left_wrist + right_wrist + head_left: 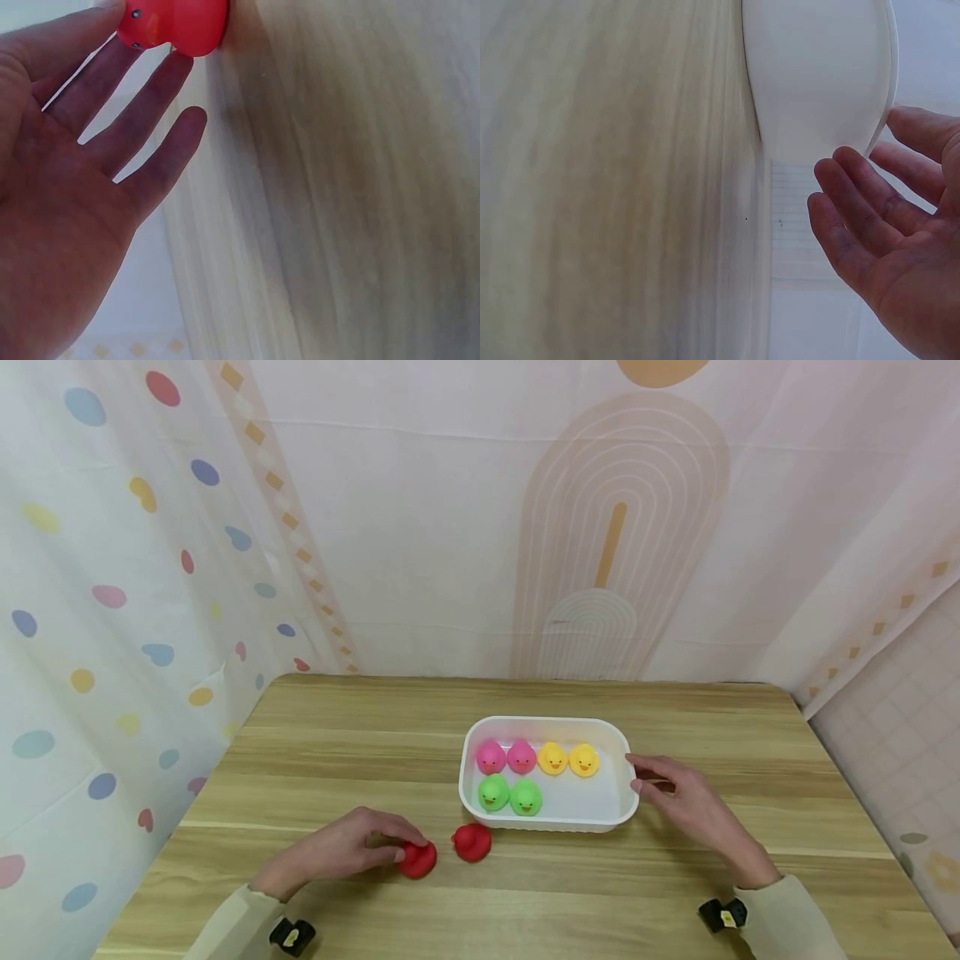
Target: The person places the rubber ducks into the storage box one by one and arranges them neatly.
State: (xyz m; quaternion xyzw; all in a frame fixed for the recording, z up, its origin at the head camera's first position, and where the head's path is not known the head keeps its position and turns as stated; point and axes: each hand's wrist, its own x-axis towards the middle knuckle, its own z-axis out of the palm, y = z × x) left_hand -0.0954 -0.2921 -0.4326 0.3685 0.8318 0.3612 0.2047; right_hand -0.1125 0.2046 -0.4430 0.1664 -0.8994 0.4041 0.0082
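Observation:
My left hand (352,845) pinches a red rubber duck (417,860) between thumb and fingers at the table's front left. In the left wrist view this red duck (174,22) is cut off by the top edge, close to the tabletop. A second red duck (472,842) lies just right of it, in front of a white tray (624,810). Two pink ducks (506,757), two yellow ducks (568,760) and two green ducks (510,795) sit inside the tray. My right hand (686,797) touches the tray's right rim with thumb and fingertips, its fingers extended.
The wood-grain table (360,727) carries the tray near its middle. A patterned curtain (420,527) hangs behind and along the left side. Black wrist bands (292,936) sit near both sleeves.

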